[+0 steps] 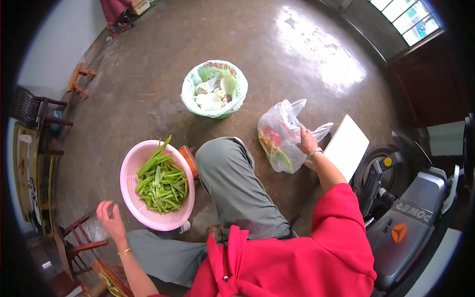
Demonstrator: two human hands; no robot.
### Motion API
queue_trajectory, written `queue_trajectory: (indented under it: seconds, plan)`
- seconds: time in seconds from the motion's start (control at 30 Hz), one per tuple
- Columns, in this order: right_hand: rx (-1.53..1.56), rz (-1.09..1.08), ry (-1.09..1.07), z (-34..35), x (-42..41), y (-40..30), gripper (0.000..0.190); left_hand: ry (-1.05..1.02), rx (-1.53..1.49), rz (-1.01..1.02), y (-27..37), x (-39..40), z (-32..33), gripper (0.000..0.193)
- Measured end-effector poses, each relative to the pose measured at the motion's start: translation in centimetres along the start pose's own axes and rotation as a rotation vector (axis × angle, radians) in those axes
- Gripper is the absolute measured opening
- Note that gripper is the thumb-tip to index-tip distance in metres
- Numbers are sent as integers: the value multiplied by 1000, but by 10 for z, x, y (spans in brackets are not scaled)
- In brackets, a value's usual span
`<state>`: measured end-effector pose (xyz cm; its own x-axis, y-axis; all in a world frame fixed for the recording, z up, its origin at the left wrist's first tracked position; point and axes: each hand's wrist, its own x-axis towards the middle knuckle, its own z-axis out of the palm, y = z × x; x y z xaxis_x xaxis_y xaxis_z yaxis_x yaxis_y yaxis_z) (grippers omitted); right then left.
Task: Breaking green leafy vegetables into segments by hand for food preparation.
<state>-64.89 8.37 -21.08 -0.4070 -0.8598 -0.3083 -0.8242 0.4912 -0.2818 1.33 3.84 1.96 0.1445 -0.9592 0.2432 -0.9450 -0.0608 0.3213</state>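
My right hand [307,140] grips the top edge of a translucent plastic bag [276,128] that bears red print, with something green inside. To the left, my left hand [110,219] hangs in the air with fingers apart, holding nothing. Beside it stands a pink plastic colander basket [128,185], tilted in the view. Cut green vegetable stalks [159,189] lie heaped in it, with a few longer stems [154,159] leaning over its far rim. Just right of the bag a white board [347,144] rests at a slant, partly behind my right forearm.
A bin with a pale green liner [187,94] holds scraps ahead of me. A scooter [402,226] stands close on the right. Wooden chairs [79,241] and a small stool [78,80] line the left side. An orange-brown wooden piece [189,161] shows beside the colander.
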Motion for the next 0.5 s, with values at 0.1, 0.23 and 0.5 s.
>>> queue_trajectory:
  seconds: [0.1, 0.23, 0.5]
  plan:
    - [-112, 129, -262, 25, 5, 33, 66, 3, -57, 157, 32, 2, 23, 20]
    - [60, -163, 290, -2, 1, 3, 57, -10, -121, 185, 64, -1, 6, 20]
    - [-99, -90, -99, 66, 27, 4, 30, -43, -179, -13, 36, -15, 1, 20]
